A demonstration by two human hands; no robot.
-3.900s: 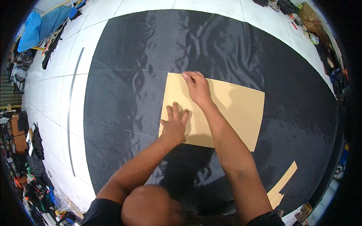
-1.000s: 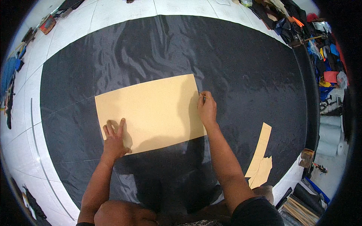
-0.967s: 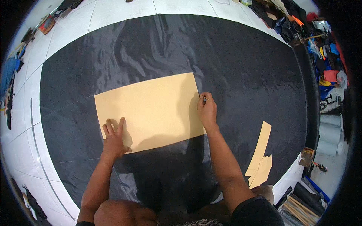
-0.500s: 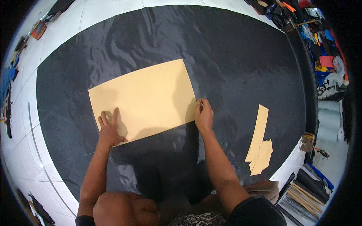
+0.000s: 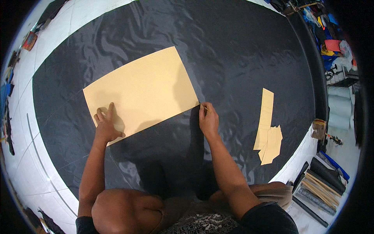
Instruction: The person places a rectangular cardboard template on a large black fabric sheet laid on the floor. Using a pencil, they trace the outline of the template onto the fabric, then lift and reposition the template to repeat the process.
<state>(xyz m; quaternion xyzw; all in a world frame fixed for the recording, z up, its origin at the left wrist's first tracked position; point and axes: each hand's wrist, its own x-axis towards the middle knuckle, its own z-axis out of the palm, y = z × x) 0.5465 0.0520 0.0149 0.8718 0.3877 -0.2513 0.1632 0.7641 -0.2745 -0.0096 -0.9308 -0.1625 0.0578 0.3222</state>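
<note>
A large tan cardboard sheet (image 5: 140, 93) lies flat on smooth black fabric (image 5: 233, 66). My left hand (image 5: 106, 126) presses on its lower left part, fingers spread, with the thumb by the near edge. At the sheet's near right corner, my right hand (image 5: 209, 121) pinches a thin pencil-like stick (image 5: 205, 107). Its tip meets the fabric right beside that corner; the fingers hide part of it. Faint pale lines run across the fabric left of the sheet.
Several smaller tan card pieces (image 5: 265, 121) lie on the fabric to the right, partly overlapping. White floor tiles (image 5: 23, 163) border the cloth at left. Rolls and sticks (image 5: 317, 191) lie at the lower right, with a heap of coloured items (image 5: 331, 45) above.
My right hand has slid along the sheet's right edge down to its near corner. The whole view has shifted, so sheet and card pieces appear higher. My left hand keeps its place on the sheet.
</note>
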